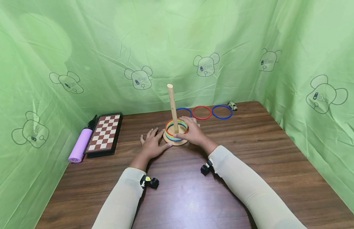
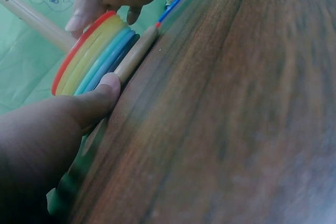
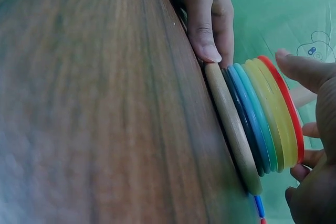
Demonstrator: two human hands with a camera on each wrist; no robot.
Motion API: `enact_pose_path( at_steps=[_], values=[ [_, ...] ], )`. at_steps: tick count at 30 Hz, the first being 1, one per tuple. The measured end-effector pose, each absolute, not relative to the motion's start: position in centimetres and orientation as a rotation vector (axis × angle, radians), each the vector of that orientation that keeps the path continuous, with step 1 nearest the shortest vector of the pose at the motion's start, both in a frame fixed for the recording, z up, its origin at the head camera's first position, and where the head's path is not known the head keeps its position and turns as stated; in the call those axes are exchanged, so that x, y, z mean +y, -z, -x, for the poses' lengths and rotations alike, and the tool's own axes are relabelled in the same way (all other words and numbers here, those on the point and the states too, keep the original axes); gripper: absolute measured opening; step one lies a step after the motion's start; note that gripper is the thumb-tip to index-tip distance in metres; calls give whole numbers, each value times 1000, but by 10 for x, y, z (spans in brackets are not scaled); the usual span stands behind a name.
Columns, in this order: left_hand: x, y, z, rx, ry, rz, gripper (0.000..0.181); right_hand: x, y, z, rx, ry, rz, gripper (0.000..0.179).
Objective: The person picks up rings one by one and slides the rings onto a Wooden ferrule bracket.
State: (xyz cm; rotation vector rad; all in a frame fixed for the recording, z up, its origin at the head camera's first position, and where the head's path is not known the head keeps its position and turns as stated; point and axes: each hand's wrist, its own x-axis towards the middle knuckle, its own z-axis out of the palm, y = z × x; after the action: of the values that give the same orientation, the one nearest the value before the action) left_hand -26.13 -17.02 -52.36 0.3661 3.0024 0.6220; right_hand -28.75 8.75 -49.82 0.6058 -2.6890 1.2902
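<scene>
A wooden peg (image 1: 172,105) stands upright on a round wooden base (image 3: 233,124). Around its foot lie several stacked rings: a red ring (image 3: 290,108) on top, yellow rings (image 3: 273,114) under it, then a turquoise ring (image 3: 257,114) and blue ones (image 3: 247,114) lower down. My right hand (image 1: 194,132) spans the stack from the right, fingers at the red ring's far side and thumb extended over its near side. My left hand (image 1: 152,148) lies left of the base with fingers spread, the thumb tip resting on the base's rim.
Behind the peg lie a blue ring (image 1: 185,109), a red ring (image 1: 201,106) and another blue ring (image 1: 222,118), beside a toy car (image 1: 232,106). At left are a checkered game board (image 1: 105,132) and a purple cylinder (image 1: 80,145). Green cloth (image 1: 171,41) surrounds the table.
</scene>
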Motion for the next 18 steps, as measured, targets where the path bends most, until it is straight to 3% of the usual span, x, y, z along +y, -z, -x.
enact_pose_path(
  at_steps=[10, 18],
  values=[
    [-170, 523, 261, 3006, -644, -373, 96, 117, 501, 303, -2571, -1389, -546, 78],
    [-171, 523, 260, 3008, -664, -381, 96, 141, 512, 318, -2586, -1372, -399, 77]
  ],
)
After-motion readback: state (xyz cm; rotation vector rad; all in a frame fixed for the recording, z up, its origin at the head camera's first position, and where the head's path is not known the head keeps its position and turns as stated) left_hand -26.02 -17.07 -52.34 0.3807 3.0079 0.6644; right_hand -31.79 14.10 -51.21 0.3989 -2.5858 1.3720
